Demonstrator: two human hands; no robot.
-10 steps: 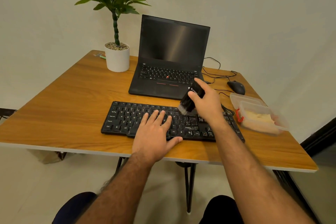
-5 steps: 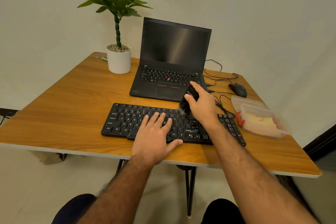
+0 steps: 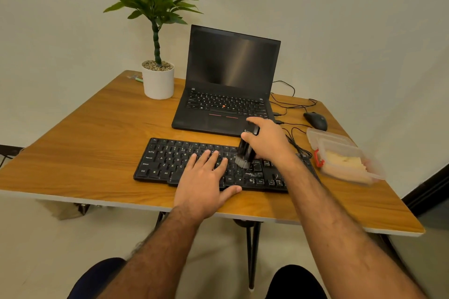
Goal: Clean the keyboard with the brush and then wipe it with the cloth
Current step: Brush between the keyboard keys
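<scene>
At the centre of the frame, a person's right hand (image 3: 268,142) is clamped around a black brush (image 3: 246,150), its grey bristles touching the keys of a black keyboard (image 3: 167,161) lying on a wooden bench (image 3: 85,143). The left hand (image 3: 204,183) lies flat and spread on the keys, gripping nothing. Right of centre, a clear lidded container (image 3: 340,155) holds a pale cloth (image 3: 345,161); an open laptop (image 3: 228,82) stands behind the keyboard.
</scene>
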